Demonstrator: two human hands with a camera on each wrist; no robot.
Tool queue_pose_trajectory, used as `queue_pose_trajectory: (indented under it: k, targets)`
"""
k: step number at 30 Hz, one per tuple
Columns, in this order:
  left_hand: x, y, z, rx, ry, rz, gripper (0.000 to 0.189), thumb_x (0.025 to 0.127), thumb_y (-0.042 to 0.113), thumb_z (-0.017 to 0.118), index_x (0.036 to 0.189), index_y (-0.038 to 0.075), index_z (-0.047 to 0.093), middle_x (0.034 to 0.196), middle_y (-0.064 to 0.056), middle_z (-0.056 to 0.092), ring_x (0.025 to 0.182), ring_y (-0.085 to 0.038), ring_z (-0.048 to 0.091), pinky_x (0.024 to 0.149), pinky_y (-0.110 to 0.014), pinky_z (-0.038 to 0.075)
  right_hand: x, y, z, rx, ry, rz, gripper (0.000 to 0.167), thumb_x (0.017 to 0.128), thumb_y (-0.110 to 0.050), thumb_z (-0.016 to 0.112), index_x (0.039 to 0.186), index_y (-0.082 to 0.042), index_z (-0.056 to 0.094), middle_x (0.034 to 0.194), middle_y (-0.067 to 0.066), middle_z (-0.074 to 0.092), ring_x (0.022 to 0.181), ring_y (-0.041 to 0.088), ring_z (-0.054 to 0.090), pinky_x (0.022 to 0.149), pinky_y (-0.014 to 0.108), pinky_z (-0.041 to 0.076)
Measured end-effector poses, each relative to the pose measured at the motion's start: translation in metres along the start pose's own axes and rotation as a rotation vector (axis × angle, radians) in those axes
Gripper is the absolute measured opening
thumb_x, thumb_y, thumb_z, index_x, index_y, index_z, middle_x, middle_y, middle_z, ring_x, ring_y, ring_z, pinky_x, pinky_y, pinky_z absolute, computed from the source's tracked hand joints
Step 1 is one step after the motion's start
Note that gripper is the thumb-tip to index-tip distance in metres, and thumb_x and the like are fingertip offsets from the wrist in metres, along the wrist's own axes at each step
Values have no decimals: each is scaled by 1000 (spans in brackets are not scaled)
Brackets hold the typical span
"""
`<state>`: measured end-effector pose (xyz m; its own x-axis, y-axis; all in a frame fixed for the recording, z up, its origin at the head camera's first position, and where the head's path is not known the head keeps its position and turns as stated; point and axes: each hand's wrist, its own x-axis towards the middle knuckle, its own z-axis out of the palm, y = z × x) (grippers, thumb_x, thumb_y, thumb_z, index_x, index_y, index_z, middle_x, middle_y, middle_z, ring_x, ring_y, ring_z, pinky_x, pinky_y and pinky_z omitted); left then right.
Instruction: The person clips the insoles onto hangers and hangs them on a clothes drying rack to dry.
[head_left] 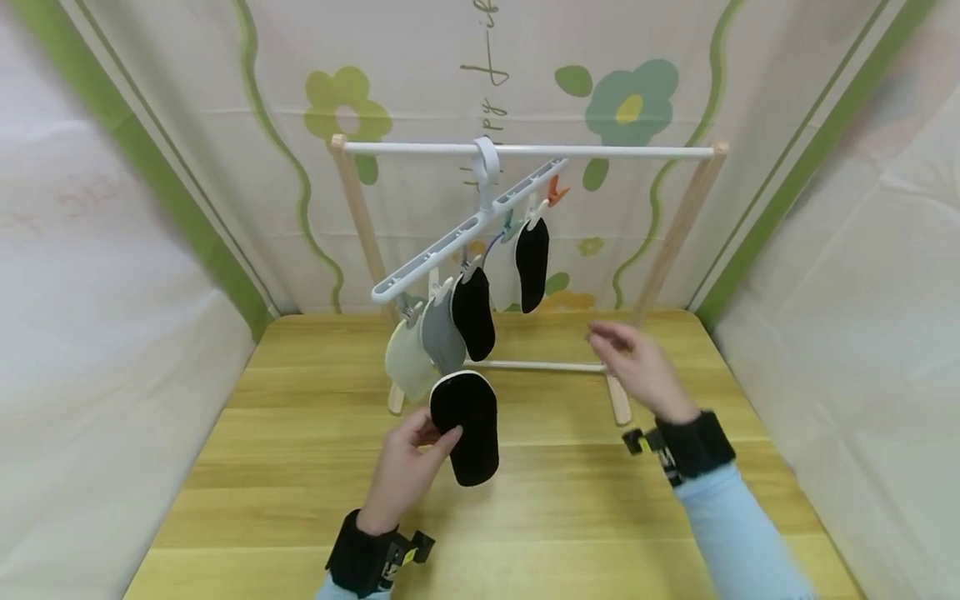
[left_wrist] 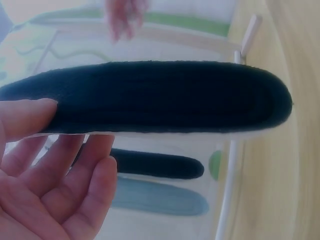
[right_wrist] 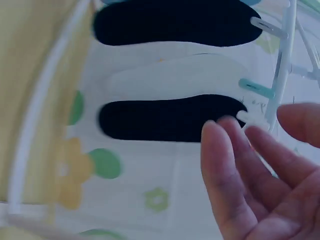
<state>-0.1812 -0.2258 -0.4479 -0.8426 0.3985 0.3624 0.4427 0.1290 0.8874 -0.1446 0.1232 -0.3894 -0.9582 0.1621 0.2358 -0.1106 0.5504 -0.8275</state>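
Between thumb and fingers, my left hand pinches a black insole with a white edge, held in front of the hanging ones. My right hand hovers at the right with nothing in it, fingers loosely bent. From a pale blue clip hanger hang several insoles: a pale green one, a grey one, a black one, a white one and another black one. An orange clip near the hanger's far end holds no insole.
The hanger's hook loops over the white top bar of a stand with wooden legs. A white lower bar joins the legs near the wooden table. Printed curtains surround the table at the back and sides.
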Motion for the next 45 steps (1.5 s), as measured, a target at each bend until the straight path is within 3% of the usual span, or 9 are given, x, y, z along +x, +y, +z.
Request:
queue_pose_trajectory:
  k: [4,10,16,21,25,29,34,40,45]
  targets:
    - [1,0,7,-3,-1,23,18,88,8,76,104,15,71,92,5,69,78,-14,65,72,-31,56,61,-20,-14,-14,42,12,42,102,-22,57,139,-2,53,125,19,62,90,25,64,72,31,57]
    - [-1,5,25,-15,-45,16,16,88,12,76,101,19,71,95,7,70,80,-12,66,74,-30,56,143,-40,-38,-62,90,140,52,104,-25,50,151,-5,37,145,18,48,128,31,50,102,42,45]
    - [-8,12,39,-33,-84,-16,16,87,14,78,101,19,71,95,8,71,80,-12,67,75,-31,56,192,-40,-53,62,128,231,56,101,-26,56,151,-5,40,147,15,47,131,27,47,104,37,42]
    - [-11,14,45,-43,-104,-41,13,88,15,77,100,17,71,94,7,71,80,-13,66,75,-30,55,210,-33,-62,62,131,254,55,98,-29,63,145,-5,49,143,13,53,126,23,49,101,33,43]
    - [-10,13,46,-27,-118,-62,14,89,17,76,102,17,70,95,8,70,80,-11,66,76,-30,55,218,-34,-63,80,132,282,49,96,-32,65,138,-9,59,121,3,67,105,17,50,82,25,44]
    - [-8,12,46,-18,-126,-63,15,90,17,75,104,17,70,95,8,70,80,-10,65,76,-30,55,220,-39,-64,118,147,300,41,96,-28,64,132,-9,64,100,-2,67,93,13,47,69,22,41]
    - [-4,11,48,-46,-118,-37,15,89,15,76,103,17,70,96,8,70,81,-12,66,77,-31,55,218,-44,-65,164,151,330,37,97,-27,63,129,-9,66,102,-2,67,96,14,51,68,21,42]
    - [1,9,49,-74,-106,3,15,89,13,76,102,17,70,96,7,70,82,-12,66,76,-31,56,213,-45,-68,195,127,346,36,97,-26,64,128,-7,66,98,0,66,89,16,53,63,20,45]
    - [5,8,50,-71,-114,22,13,89,12,76,100,16,70,94,6,70,82,-13,67,76,-31,56,210,-42,-69,231,106,356,39,97,-28,66,129,-6,64,97,-1,67,92,18,55,67,20,49]
